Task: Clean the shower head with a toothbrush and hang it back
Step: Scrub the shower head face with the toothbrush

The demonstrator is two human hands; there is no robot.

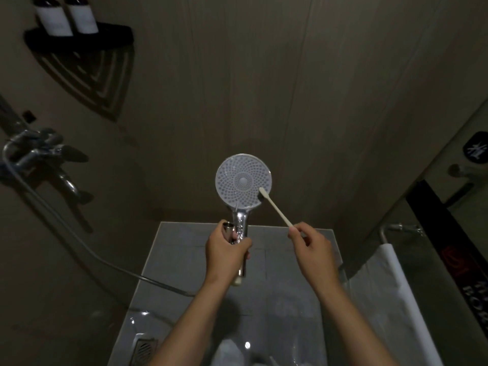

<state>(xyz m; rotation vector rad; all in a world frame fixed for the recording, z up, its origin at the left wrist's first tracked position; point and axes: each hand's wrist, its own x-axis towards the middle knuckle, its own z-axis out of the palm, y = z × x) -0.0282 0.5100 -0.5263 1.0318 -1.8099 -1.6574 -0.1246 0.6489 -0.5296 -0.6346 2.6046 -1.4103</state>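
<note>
The left hand (227,249) is wrapped tight around the shiny handle of the shower head (243,180), holding it up with the round face of little holes turned toward the person. The right hand (309,247) pinches the far end of one pale toothbrush (274,207) between thumb and fingers. The brush tip touches the lower right edge of the shower head's face. To scrub well, I think the left hand should keep the shower head very still, while the right hand makes small circles and works from that edge in toward the middle, so every ring of holes gets brushed. Holding the toothbrush closer to its tip may give a firmer push. There is one shower head, one toothbrush and one hose (79,241), which runs from below the shower head off to the left. Far up and to the left of the shower head, two dark bottles (67,15) stand side by side on one corner shelf (79,38). Left of the shower head is one tap (39,154) on the wall. Below and to the right of it hangs one white towel (390,294).
</note>
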